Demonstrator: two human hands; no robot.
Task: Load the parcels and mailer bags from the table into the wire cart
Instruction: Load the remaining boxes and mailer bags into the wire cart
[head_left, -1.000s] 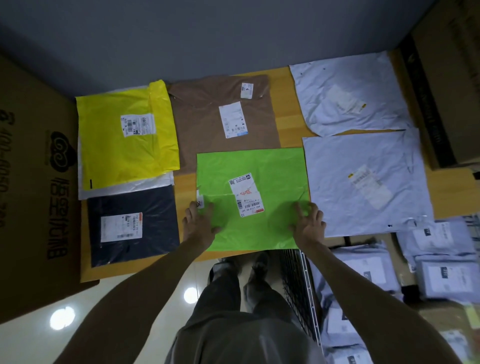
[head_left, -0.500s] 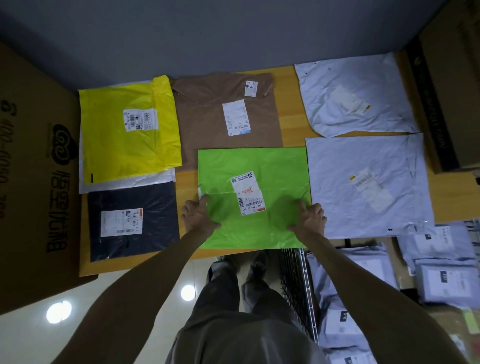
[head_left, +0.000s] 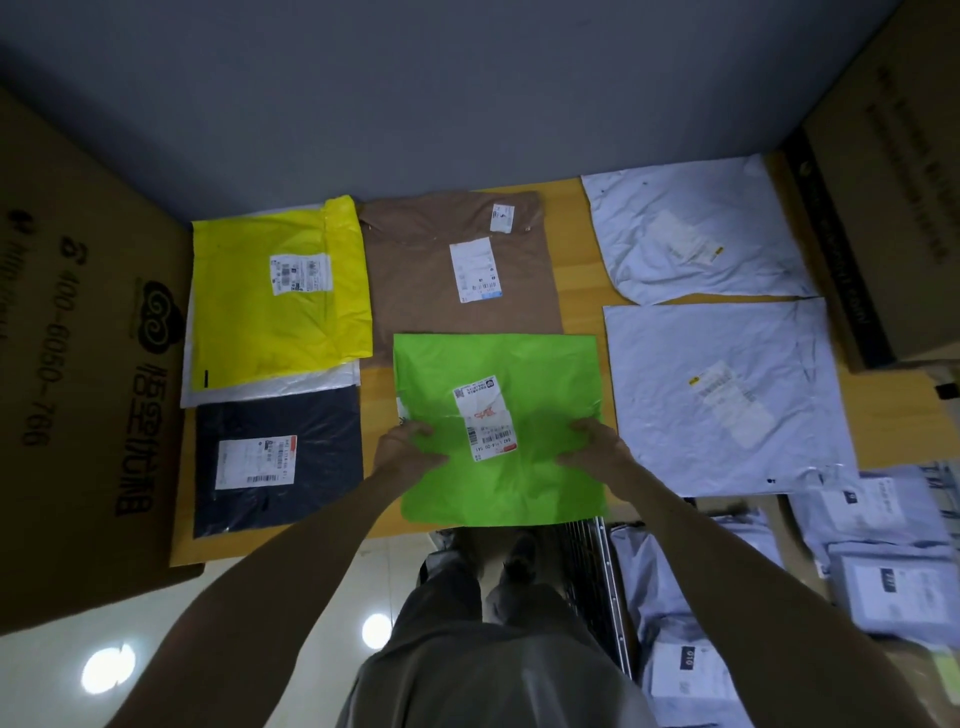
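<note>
Holds the green mailer bag (head_left: 519, 364) from both sides. Pinches its left part with the curled fingers of the left hand (head_left: 402, 447), and grips its right part with the right hand (head_left: 597, 449), thumb on the top face. Has the bag flat on the near middle of the wooden table (head_left: 576, 306), label up, with the near edge hanging a little over the table edge. Finds just behind it a brown mailer (head_left: 415, 270), touching the far edge of the green one. Finds on the left a yellow mailer (head_left: 280, 322) lying on top of a white mailer (head_left: 291, 387), and nearer a dark mailer (head_left: 275, 410) with a white label. Finds on the right two pale grey mailers, the far one (head_left: 691, 218) and the near one (head_left: 727, 441), both flat on the table. Stands with the wire cart (head_left: 597, 571) just to the right of the legs, below the table edge, already loaded with grey bags (head_left: 670, 597). Has a large cardboard box (head_left: 78, 364) at the left end of the table and another box (head_left: 893, 208) at the right end.
</note>
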